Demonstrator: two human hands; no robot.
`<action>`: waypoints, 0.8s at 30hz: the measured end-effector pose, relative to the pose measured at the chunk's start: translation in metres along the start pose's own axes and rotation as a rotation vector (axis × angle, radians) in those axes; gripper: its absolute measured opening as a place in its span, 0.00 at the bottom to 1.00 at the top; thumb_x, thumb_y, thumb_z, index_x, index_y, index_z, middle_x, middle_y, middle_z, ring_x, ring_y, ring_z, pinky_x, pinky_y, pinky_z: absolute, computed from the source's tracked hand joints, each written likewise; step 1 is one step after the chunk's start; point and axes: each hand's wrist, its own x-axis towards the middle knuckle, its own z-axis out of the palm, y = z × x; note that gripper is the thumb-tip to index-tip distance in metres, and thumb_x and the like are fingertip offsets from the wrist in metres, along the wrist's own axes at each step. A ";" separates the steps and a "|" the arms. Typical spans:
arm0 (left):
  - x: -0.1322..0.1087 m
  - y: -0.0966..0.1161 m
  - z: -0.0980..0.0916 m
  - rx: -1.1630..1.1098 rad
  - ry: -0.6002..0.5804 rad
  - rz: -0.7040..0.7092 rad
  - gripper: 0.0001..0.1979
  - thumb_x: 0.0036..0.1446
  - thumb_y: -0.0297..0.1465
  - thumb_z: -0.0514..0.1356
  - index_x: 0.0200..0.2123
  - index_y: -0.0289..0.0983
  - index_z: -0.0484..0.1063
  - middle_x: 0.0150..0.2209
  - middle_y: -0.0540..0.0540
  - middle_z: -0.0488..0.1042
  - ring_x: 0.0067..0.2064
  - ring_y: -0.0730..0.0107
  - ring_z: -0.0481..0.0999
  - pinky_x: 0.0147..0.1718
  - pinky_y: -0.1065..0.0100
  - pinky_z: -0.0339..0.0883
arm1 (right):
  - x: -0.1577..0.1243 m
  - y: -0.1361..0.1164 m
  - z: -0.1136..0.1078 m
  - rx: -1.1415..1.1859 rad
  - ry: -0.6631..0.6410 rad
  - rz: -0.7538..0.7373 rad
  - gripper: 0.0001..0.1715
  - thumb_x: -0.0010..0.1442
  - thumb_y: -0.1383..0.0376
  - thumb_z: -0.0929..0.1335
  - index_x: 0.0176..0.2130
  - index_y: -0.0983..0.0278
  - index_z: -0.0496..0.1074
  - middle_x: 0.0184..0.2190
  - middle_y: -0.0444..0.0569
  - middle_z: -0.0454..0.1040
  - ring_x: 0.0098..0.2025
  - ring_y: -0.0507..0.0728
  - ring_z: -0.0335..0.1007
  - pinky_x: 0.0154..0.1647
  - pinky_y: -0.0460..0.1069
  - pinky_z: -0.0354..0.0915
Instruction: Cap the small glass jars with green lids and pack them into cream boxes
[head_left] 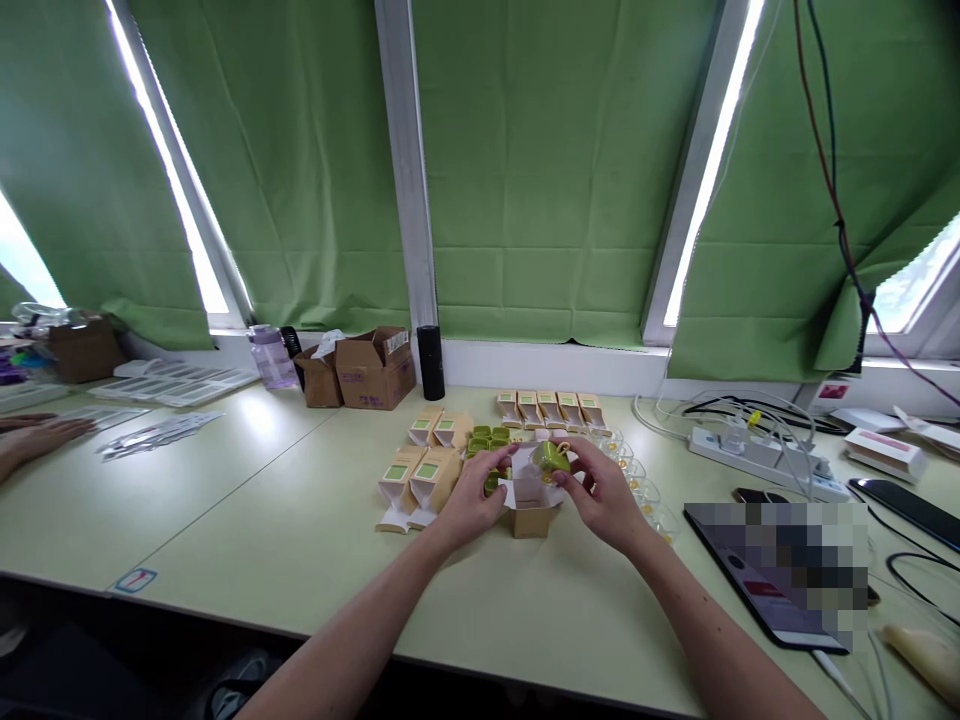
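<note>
My right hand [598, 490] pinches a small green item with a clear cover and a beige loop [551, 457] above a small brown cardboard box [531, 523]. That box stands with its top flaps up and its white inside showing. My left hand [480, 495] is closed at the box's left flap, partly hiding it. Behind my left hand sit several green pieces [486, 438]. Small cardboard boxes with green labels [426, 472] stand to the left, their flaps spread. Clear plastic cups [646, 492] with yellow bits line up beyond my right hand.
More small boxes [549, 408] stand in a row at the back. A tablet [750, 590], a power strip [765, 463] and cables lie at right. Larger cartons [375, 370], a black cylinder [430, 362] and a bottle [272, 357] line the wall. Another person's hands [49, 437] rest at far left.
</note>
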 end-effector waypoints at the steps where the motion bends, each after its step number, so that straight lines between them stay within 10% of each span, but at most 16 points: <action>1: 0.000 -0.002 0.000 0.000 -0.001 0.001 0.35 0.56 0.22 0.56 0.67 0.43 0.68 0.54 0.41 0.74 0.58 0.54 0.72 0.63 0.49 0.65 | 0.000 0.001 0.000 -0.022 -0.012 0.003 0.20 0.68 0.61 0.68 0.58 0.55 0.70 0.57 0.52 0.75 0.34 0.55 0.76 0.26 0.48 0.68; 24: 0.001 -0.006 0.003 0.048 0.010 0.038 0.35 0.56 0.22 0.56 0.68 0.41 0.68 0.49 0.41 0.73 0.55 0.55 0.72 0.62 0.49 0.66 | -0.010 -0.014 0.014 -0.266 -0.177 -0.067 0.15 0.62 0.68 0.69 0.48 0.58 0.69 0.44 0.51 0.77 0.43 0.62 0.72 0.37 0.54 0.67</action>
